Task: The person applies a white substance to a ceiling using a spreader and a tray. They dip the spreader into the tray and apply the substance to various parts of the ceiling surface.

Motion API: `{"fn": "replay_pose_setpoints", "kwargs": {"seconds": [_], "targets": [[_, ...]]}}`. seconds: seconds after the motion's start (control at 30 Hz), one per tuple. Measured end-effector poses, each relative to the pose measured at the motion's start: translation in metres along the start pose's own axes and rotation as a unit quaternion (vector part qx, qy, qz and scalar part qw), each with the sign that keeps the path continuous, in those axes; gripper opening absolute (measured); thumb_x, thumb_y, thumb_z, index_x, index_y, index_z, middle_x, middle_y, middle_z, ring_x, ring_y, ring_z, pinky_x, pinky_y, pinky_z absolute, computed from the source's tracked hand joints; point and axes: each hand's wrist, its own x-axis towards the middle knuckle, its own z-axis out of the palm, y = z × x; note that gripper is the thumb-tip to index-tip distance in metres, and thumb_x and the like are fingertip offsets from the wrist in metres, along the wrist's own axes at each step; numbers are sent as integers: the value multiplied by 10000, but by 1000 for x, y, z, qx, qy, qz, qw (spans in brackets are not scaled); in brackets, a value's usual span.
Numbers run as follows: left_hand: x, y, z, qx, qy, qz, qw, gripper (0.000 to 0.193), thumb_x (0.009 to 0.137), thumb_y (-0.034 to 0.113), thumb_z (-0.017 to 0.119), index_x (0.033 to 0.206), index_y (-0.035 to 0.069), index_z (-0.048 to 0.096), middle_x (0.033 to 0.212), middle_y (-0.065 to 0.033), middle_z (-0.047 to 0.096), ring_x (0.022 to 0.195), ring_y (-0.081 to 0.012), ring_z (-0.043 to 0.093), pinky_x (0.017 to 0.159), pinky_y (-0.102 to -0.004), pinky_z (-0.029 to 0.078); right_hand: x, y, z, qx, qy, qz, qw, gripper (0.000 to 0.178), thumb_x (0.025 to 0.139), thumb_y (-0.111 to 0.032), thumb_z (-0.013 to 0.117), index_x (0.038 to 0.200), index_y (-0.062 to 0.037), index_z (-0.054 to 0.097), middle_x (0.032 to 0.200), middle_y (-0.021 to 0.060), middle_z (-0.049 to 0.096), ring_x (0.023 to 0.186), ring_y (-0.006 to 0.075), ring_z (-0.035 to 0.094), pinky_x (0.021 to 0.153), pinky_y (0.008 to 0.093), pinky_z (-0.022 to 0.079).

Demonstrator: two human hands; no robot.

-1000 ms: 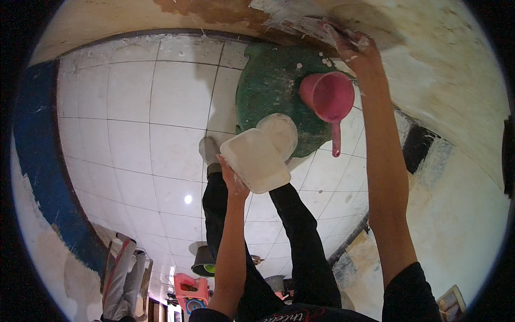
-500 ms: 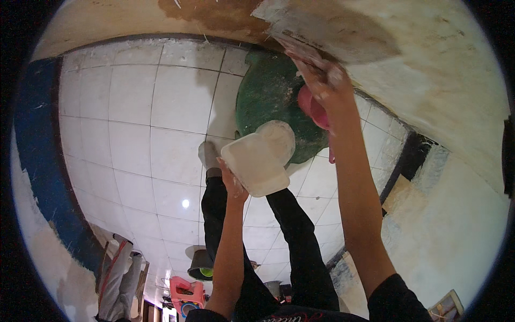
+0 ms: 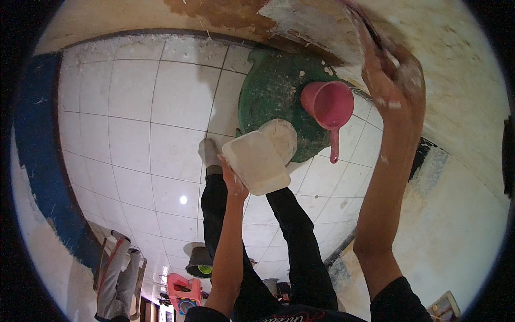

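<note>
My left hand (image 3: 234, 181) grips a whitish rectangular plastic tub (image 3: 255, 165) by its near left side, in front of my legs. Up at the right wall (image 3: 456, 86), my right hand (image 3: 397, 80) is closed around a thin flat scraper (image 3: 366, 22), seen nearly edge-on and slightly blurred. White smears mark the fingers and wrist. A grey damp-looking patch (image 3: 300, 24) of filler spreads on the wall left of that hand. Just beyond the tub lies a rounded pale bag or bowl (image 3: 281, 140), partly covered by it.
A worn green plastic stool or table (image 3: 268, 88) stands against the wall, carrying a pink dipper (image 3: 326, 104) whose handle overhangs the edge. White floor tiles (image 3: 179, 102) spread to the left. Behind me are a dark bucket (image 3: 198, 262), a pink plastic item (image 3: 183, 290) and grey fabric (image 3: 119, 273).
My right hand has swept right along the wall with the scraper, uncovering the pink dipper. My left hand and the tub have barely moved.
</note>
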Motion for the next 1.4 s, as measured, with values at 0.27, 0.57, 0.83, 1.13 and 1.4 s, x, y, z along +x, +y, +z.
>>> {"fn": "replay_pose_setpoints", "kwargs": {"seconds": [0.27,0.57,0.83,1.13,1.4], "targets": [[5,-6,-1,-23,14,-14,1000,657,963,605,298,1377,104,395,1347,-88,487,1224,-259,488,1030,-436,413,-5,147,-56,461,171,167,855,468,888,71,304,1337,184,243,1363,363,352,1254,455,422,1084,507,392],[-1,-18,-6,6,30,-27,999,655,963,599,311,1380,101,396,1345,-93,489,1216,-268,497,1020,-437,423,34,153,-98,76,-6,82,994,470,936,11,252,1378,166,206,1405,352,309,1276,466,393,1070,502,408],[4,-18,-8,27,31,-9,999,700,943,639,281,1398,114,369,1366,-115,474,1230,-304,496,1024,-483,430,8,118,-31,492,183,205,826,432,967,-6,298,1356,166,221,1411,356,264,1257,474,404,991,502,497],[-5,-23,-11,220,-28,83,972,665,962,611,241,1409,133,360,1391,-114,455,1247,-301,484,1035,-495,419,31,136,-52,84,70,121,987,427,969,8,298,1353,176,215,1397,331,312,1295,410,379,1102,460,386],[5,-20,0,6,-5,-35,999,684,950,629,248,1416,141,356,1401,-119,445,1257,-326,471,1036,-518,411,16,137,-33,437,217,192,851,404,965,23,291,1332,191,258,1366,361,332,1284,444,380,1108,456,377]]}}
